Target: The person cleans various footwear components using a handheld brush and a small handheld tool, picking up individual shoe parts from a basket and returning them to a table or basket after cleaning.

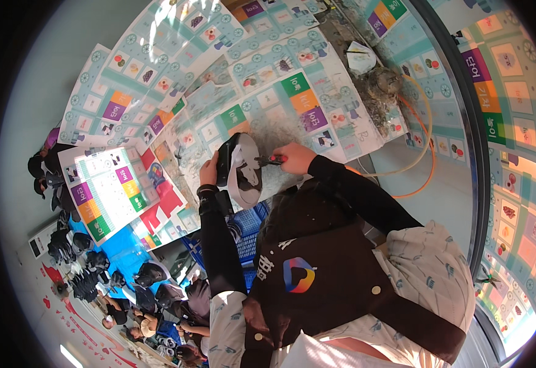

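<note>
Head view, looking down. I see the worktop (317,132) covered with glossy printed sheets (157,73) of coloured squares and small pictures; an orange cable (424,153) loops at its right edge. Above the middle of the worktop, my left hand (208,176) closes its grip around a dark shoe (238,168) with a pale sole, held upright. My right hand (295,158), just beside the shoe, holds a small red-handled tool (272,160) in a narrow grip, its tip touching the shoe.
</note>
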### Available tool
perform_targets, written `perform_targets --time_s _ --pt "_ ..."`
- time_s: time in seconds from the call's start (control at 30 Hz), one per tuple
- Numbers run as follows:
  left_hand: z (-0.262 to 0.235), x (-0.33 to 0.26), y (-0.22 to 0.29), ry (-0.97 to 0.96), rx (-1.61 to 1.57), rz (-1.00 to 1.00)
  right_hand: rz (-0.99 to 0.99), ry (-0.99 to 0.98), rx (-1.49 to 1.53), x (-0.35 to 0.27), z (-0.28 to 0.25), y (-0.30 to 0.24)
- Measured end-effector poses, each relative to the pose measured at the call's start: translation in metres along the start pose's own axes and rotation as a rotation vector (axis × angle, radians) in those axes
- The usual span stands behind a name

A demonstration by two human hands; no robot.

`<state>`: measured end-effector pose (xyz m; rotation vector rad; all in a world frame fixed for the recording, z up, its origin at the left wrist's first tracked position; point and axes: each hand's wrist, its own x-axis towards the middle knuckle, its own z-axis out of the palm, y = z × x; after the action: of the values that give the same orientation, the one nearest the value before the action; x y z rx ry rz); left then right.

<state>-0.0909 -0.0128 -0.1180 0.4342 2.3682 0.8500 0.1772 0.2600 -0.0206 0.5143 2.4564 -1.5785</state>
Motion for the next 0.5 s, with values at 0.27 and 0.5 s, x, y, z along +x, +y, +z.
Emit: perform_targets --time_s 0.27,0.5 --pt "0.001 -0.028 0.02 0.247 -0.094 -0.06 -0.038 -0.064 -0.033 0.006 0.002 -0.013" --pt "0.005 -0.03 0.011 0.26 -0.129 -0.051 0.0 -0.022 -0.004 0.001 -0.001 -0.017"
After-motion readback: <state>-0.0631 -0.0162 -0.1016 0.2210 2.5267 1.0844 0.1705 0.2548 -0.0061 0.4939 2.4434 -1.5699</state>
